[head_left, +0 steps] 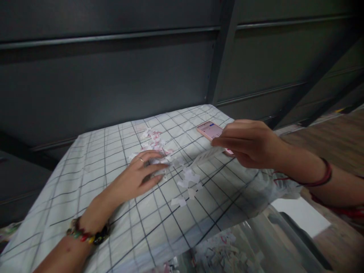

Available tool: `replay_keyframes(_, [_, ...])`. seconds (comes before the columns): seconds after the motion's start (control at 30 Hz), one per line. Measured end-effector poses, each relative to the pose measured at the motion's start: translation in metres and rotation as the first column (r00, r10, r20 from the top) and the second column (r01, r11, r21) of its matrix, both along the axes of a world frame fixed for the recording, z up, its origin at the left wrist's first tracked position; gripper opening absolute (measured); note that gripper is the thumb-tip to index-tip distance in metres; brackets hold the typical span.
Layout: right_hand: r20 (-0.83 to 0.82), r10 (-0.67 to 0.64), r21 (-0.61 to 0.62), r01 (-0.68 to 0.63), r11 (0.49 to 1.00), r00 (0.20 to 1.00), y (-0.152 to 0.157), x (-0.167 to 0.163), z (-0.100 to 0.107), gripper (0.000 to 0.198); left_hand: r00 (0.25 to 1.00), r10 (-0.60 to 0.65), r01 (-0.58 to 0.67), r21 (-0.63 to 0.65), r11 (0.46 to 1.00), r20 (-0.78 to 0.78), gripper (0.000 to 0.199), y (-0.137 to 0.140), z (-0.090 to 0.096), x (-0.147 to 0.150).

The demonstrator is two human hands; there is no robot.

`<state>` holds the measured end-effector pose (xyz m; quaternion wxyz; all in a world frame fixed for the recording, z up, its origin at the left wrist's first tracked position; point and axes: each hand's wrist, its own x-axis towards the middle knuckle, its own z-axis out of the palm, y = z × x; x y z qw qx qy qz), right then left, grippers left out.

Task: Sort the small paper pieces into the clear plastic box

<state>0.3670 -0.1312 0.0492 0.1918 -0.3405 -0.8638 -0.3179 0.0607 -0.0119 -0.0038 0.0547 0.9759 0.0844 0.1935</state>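
Note:
My right hand (247, 143) is raised above the far right part of the table, its fingers pinched on a thin white paper slip (206, 156) with faint, blurred marks. Behind that hand, partly hidden by it, a pink phone (209, 129) lies with its screen lit. My left hand (146, 169), with a ring on one finger, rests palm down at the edge of a pile of small paper scraps (153, 141), some with pink marks. Its fingers are apart. More white scraps (188, 176) lie loose between the two hands.
A white cloth with dark grid lines (113, 212) covers the table. At its near edge stands a clear plastic bin (253, 235) holding many paper scraps. A white sheet (303, 216) lies at the right. Dark grey panels (113, 83) rise behind the table.

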Motion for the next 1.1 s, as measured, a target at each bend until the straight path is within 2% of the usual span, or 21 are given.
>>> replay_keyframes(0.07, [-0.015,-0.015,0.004,0.015,1.0,1.0,-0.004,0.002,0.001,0.028,0.997,-0.061,0.061,-0.013,0.998,-0.047,0.03,-0.009,-0.001,0.005])
replay_keyframes(0.17, [-0.018,-0.036,0.006,0.036,0.999,0.999,-0.007,0.004,0.002,0.029,0.989,-0.083,0.082,-0.011,0.997,-0.125,0.035,-0.018,-0.005,0.01])
replay_keyframes(0.3, [-0.014,-0.062,-0.013,0.061,0.998,0.998,-0.005,0.005,-0.002,0.032,0.981,0.03,-0.021,0.046,0.999,-0.191,0.04,-0.017,-0.007,0.009])
replay_keyframes(0.43, [-0.015,-0.091,-0.001,0.091,0.996,0.996,0.001,0.004,-0.004,0.03,0.981,0.12,-0.105,0.102,0.989,-0.155,0.046,-0.01,-0.006,0.005])
replay_keyframes(0.57, [-0.02,-0.14,-0.017,0.14,0.99,0.99,0.0,0.003,-0.001,0.03,0.99,0.087,-0.075,0.109,0.991,-0.108,0.046,-0.008,-0.005,0.005])
replay_keyframes(0.8, [-0.018,-0.129,-0.018,0.129,0.992,0.991,-0.002,0.004,-0.006,0.031,0.993,0.013,-0.006,0.062,0.998,-0.116,0.045,-0.013,-0.008,0.01])
replay_keyframes(0.93, [-0.001,-0.179,0.016,0.179,0.984,0.984,0.007,0.003,-0.009,0.028,0.993,0.039,-0.032,0.062,0.998,-0.115,0.043,-0.01,-0.01,0.009])
replay_keyframes(1.1, [-0.017,-0.125,0.018,0.126,0.992,0.992,0.003,0.005,-0.005,0.031,0.995,0.044,-0.038,0.065,0.997,-0.09,0.042,-0.007,-0.013,0.006])
